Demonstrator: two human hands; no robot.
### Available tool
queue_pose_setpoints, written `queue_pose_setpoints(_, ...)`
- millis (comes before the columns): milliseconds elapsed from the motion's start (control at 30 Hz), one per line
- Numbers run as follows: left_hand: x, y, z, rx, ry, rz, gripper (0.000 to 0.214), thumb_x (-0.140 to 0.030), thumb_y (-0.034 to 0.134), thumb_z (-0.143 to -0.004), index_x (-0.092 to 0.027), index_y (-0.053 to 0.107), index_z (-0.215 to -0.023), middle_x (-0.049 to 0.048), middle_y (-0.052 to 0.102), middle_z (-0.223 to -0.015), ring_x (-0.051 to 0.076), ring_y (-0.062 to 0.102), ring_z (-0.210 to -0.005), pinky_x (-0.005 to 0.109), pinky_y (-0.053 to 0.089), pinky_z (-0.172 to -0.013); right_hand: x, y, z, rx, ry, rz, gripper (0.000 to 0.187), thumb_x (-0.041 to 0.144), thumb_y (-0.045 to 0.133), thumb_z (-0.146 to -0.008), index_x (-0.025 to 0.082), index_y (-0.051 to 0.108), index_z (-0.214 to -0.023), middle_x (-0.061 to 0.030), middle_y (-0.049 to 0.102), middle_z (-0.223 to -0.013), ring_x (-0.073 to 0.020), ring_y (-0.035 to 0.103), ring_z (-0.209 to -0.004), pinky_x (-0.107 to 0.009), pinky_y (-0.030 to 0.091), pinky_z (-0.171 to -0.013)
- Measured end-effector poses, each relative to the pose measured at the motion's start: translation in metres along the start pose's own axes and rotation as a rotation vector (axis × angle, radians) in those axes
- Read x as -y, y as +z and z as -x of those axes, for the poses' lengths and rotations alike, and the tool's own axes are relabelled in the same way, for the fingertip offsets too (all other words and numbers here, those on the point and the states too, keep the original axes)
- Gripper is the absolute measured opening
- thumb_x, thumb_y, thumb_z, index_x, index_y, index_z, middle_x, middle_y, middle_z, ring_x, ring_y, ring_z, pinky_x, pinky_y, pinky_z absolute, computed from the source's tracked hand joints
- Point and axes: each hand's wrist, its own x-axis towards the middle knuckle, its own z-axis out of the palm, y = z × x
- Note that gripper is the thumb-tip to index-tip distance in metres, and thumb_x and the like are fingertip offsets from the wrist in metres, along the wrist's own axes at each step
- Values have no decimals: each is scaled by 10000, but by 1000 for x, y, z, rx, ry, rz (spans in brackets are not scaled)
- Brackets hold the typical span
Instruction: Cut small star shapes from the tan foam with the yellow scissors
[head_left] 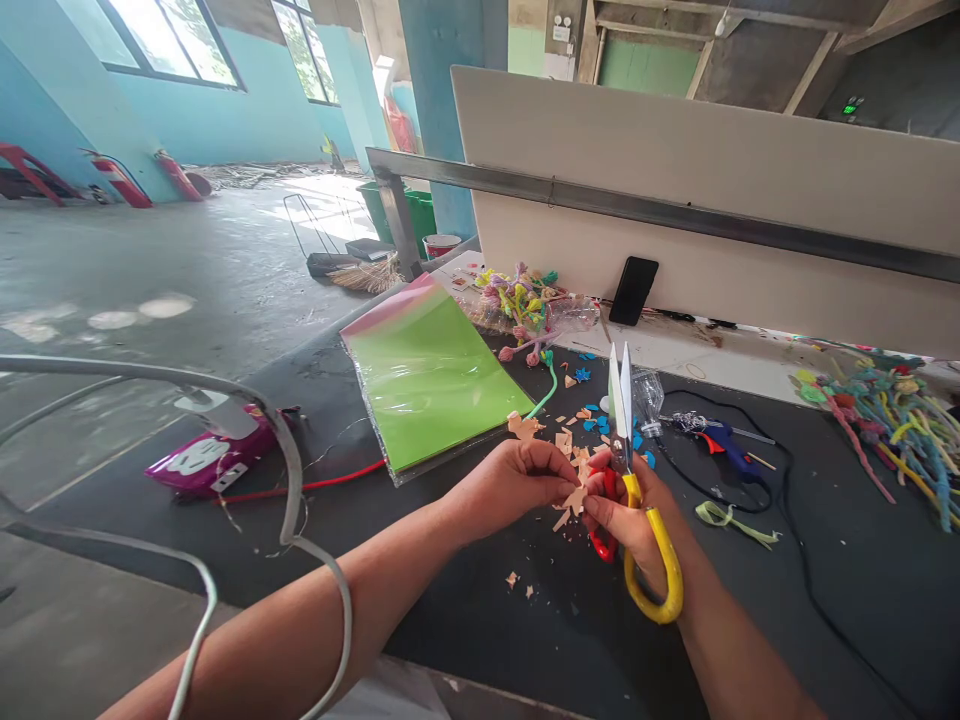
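My left hand (531, 478) is closed, its thumb and fingertips pinching a small peach-coloured cutout (576, 500) that looks like paper or thin foam. Wrapped in my right hand (634, 525) is a pair of scissors (621, 410) with one yellow and one red handle. The blades point up and away, nearly together, and are apart from the cutout. My right thumb and fingertips also touch the cutout's right side. Peach scraps (564, 442) lie on the dark table just behind my hands, with blue pieces (581, 375) farther back. Another peach piece (523, 426) rests beyond my left knuckles.
Green sheets (442, 390) in clear plastic lie left of the scraps. Several yarn-like flowers (525, 300) sit behind. A black phone (634, 290) leans on the white board. At right are a blue glue gun (727, 455), its cord, and colourful stems (892, 420). A pale cable (289, 470) crosses the left foreground.
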Motion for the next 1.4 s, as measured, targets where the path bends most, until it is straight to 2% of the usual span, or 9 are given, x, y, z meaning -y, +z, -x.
queue_pose_setpoints(133,2,-1,-1,31,-66,71,201,-334,658,-759,-140,651,-813,2,630,-706,99,560,-639,217,441,-637,2,1,1,-63,-3,25,371,311,764,-631,250,541,-920,55,577,-658,-106,550,-494,-208,417,-403)
queue_pose_setpoints(267,4,-2,0,135,-151,126,310,-438,601,-793,-131,605,-755,32,641,-694,119,583,-617,258,463,-640,5,2,2,-84,-35,17,366,309,756,-638,249,543,-930,53,570,-665,-110,550,-512,-195,398,-383)
queue_pose_setpoints(367,3,-3,1,191,-195,131,335,-451,605,-787,-119,608,-743,40,637,-681,119,583,-597,253,451,-609,6,2,2,-113,-54,45,344,308,746,-647,248,550,-922,41,581,-675,-120,561,-527,-197,398,-380)
queue_pose_setpoints(567,1,-4,0,221,-255,178,340,-445,639,-758,-107,610,-736,37,622,-650,113,579,-583,231,430,-567,1,-1,-1,-107,-138,116,334,244,730,-645,246,554,-929,49,571,-660,-108,537,-495,-203,394,-389)
queue_pose_setpoints(933,3,-3,0,162,-219,101,317,-445,664,-726,-135,607,-688,8,621,-609,100,566,-554,218,437,-562,4,3,0,-128,-63,68,315,251,723,-643,252,552,-908,45,569,-640,-121,544,-487,-212,378,-364)
queue_pose_setpoints(1100,2,-2,0,136,-178,111,323,-428,692,-706,-129,623,-806,35,662,-734,123,600,-645,260,468,-652,3,2,0,-130,-61,49,322,262,725,-651,258,547,-920,46,572,-668,-116,551,-506,-203,366,-364)
queue_pose_setpoints(1233,2,2,0,77,-163,124,325,-369,747,-657,-124,628,-833,40,665,-773,136,608,-694,281,474,-705,3,2,0,-130,-64,52,323,254,730,-642,264,549,-910,55,564,-654,-108,532,-487,-202,361,-363)
queue_pose_setpoints(1400,6,10,0,3,-148,135,247,-337,715,-694,-121,621,-767,53,673,-743,138,608,-673,271,472,-681,8,4,2,-132,-55,77,302,226,703,-652,269,545,-906,56,556,-662,-104,518,-489,-205,376,-369)
